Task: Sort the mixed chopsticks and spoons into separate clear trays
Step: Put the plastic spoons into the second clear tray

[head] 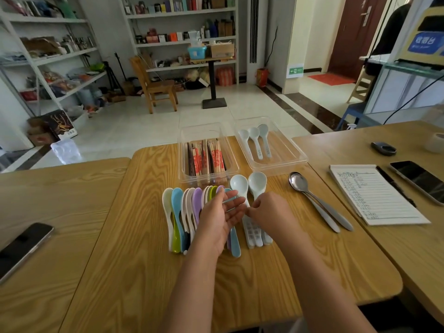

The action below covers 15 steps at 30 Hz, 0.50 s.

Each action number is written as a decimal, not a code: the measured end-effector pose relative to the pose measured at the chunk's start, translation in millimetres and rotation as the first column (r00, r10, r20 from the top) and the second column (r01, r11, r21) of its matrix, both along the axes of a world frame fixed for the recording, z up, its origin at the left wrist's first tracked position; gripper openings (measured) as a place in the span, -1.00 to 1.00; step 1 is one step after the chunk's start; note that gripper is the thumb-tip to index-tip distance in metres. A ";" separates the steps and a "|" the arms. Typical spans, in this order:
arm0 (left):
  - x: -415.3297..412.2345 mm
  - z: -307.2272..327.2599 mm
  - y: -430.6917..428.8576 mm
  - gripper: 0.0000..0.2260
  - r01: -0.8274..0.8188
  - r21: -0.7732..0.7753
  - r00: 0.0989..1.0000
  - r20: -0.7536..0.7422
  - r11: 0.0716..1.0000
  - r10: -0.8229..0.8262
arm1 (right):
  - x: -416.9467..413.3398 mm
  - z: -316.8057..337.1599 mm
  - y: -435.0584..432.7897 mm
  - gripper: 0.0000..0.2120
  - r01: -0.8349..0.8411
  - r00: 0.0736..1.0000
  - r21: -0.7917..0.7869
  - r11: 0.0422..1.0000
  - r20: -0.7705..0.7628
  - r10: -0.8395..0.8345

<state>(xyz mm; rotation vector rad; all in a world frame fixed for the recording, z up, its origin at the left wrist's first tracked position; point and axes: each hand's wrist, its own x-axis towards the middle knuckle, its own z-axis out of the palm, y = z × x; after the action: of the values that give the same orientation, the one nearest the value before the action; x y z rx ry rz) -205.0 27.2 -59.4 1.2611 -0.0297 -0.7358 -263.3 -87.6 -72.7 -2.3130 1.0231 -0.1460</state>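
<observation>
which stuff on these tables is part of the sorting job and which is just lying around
Job: chopsticks, chopstick tray, spoon tray, coloured spoons, white spoons, metal spoons.
Lying about: notepad, pen, left phone, right phone, tape roll.

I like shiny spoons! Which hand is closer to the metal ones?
Right. The right hand sits just left of the metal spoons; the left hand is farther left.

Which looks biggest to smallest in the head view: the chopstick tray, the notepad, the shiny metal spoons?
Notepad and chopstick tray: about alike, and the tray sits farther away, so unranked.
Metal spoons: smallest.
</observation>
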 end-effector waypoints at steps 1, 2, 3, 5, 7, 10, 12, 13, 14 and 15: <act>0.1 0.7 0.7 -0.65 -0.002 0.002 1.000 0.003 1.000 0.002 | 3.2 -0.9 1.3 -0.80 -0.002 1.000 -0.032 0.999 -0.022 0.001; 0.1 1.3 1.3 -0.65 0.000 0.003 1.000 0.006 1.000 0.000 | 5.9 -1.0 2.3 -0.83 0.001 0.999 -0.056 0.998 -0.045 -0.004; 0.1 1.3 1.9 -0.65 0.004 0.007 1.000 0.008 1.000 -0.004 | 7.9 -0.5 3.3 -0.84 0.005 0.998 -0.072 0.997 -0.062 -0.010; 0.0 0.6 3.1 -0.63 0.011 0.017 1.000 0.013 1.000 -0.011 | 10.2 2.7 5.7 -0.83 0.019 0.996 -0.092 0.996 -0.085 -0.027; 0.3 -0.2 3.8 -0.63 0.011 0.030 1.000 0.016 0.999 -0.012 | 11.6 6.0 7.7 -0.79 0.025 0.995 -0.102 0.994 -0.090 -0.035; 1.9 0.0 3.5 -0.62 0.004 0.032 1.000 0.013 0.999 -0.004 | 14.3 8.3 8.6 -0.77 0.024 0.996 -0.115 0.993 -0.086 -0.034; 3.4 1.7 3.7 -0.63 0.004 0.024 1.000 0.013 1.000 -0.004 | 17.0 9.2 6.9 -0.80 0.022 0.996 -0.115 0.993 -0.083 -0.032; 4.3 2.8 4.1 -0.64 0.005 0.017 1.000 0.012 1.000 -0.005 | 17.9 9.6 5.8 -0.79 0.022 0.996 -0.113 0.993 -0.079 -0.031; 5.3 4.0 4.6 -0.65 0.006 0.008 1.000 0.010 1.000 -0.006 | 18.1 10.1 4.8 -0.75 0.021 0.997 -0.110 0.994 -0.074 -0.030; 6.5 4.7 5.1 -0.65 0.009 0.001 1.000 0.010 1.000 -0.009 | 17.7 10.9 3.8 -0.71 0.020 0.998 -0.109 0.994 -0.063 -0.027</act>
<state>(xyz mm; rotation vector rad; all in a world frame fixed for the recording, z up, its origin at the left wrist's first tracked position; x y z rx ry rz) -198.4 32.3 -54.6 1.2666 -0.0432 -0.7368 -245.6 -83.7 -61.8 -2.4175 1.1000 -0.1398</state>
